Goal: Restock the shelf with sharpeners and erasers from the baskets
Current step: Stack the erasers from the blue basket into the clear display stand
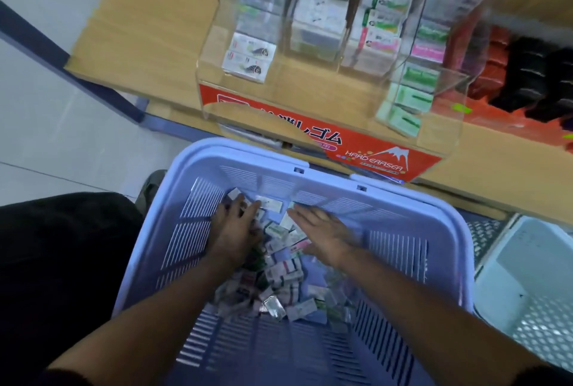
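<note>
Lilac slotted plastic basket (pixel 434 199), boxy wrapped erasers (pixel 279 274), clear acrylic rack (pixel 212 47)

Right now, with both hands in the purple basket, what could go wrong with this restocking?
The erasers in the basket lie as one mixed pile, while the clear display seems to keep each kind in its own compartment, so one may well land in the wrong slot. The display stands near the front edge of the shelf, right above the basket; a hasty reach up could knock it.
</note>
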Demonstrator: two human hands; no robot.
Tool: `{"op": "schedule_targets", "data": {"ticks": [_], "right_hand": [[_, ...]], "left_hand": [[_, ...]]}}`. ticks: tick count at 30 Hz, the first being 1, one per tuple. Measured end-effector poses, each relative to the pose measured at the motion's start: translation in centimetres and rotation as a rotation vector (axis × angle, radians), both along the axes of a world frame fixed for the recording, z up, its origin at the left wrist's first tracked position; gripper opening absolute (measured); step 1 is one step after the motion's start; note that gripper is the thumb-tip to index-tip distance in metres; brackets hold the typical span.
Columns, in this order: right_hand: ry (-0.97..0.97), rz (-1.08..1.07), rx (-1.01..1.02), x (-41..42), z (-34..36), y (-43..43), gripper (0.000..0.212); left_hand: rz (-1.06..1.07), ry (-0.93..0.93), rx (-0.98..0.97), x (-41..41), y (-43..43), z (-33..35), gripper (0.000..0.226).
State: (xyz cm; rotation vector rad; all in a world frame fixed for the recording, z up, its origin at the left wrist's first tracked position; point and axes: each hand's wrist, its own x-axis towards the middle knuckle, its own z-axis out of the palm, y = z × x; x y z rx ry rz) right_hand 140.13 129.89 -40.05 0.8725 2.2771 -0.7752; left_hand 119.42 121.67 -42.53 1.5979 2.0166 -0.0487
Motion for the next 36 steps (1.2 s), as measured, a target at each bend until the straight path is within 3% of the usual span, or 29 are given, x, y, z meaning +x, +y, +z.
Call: {"op": "schedule_targets", "data": {"ticks": [3,6,9,12,15,18,23,29,31,36], "right_hand": [[-0.032,-0.013,0.001,-0.4,-0.9,-0.5,0.099],[-0.031,-0.06,0.063,-0.8,-1.2,-1.1,0.099],[-0.002,-0.144,0.058,-1.1,-1.0,-1.2,0.086],[0.034,-0.186,0.082,-1.0,-1.2,-2.0,0.063],[0.19,-0.421,-0.004,-0.3,-1.6,-3.5,0.045],[0.342,-0.642,-0.132,-0.2,-1.8,-4.4,0.03],[0.376,-0.865,-0.193,-1.0,-0.8,-4.2,0.027],[0.558,-1.423,-0.296,-1.1,2.7,-3.7,0.007],[0.654,-1.507,-0.348,-0.8,4.5,-3.4,0.011],[0.904,-1.569,-0.561,-0.2,11.1,-3.5,0.008]], "left_hand": [[-0.006,-0.043,0.027,0.2,0.4,-0.7,0.073],[-0.008,-0.125,0.041,0.1,0.6,-0.9,0.069],[-0.032,-0.161,0.047,0.1,0.9,-0.6,0.068],[0.028,-0.242,-0.008,0.5,1.3,-0.2,0.052],[0.049,-0.316,-0.025,0.5,1.4,-0.3,0.042],[0.267,-0.51,0.011,0.7,1.2,0.1,0.032],[0.464,-0.686,0.014,0.9,0.5,1.5,0.029],[0.535,-0.798,-0.072,2.8,0.6,5.5,0.009],[0.536,-0.855,-0.109,3.6,0.6,7.1,0.006],[0.544,-0.963,-0.081,3.8,0.5,10.8,0.025]]}}
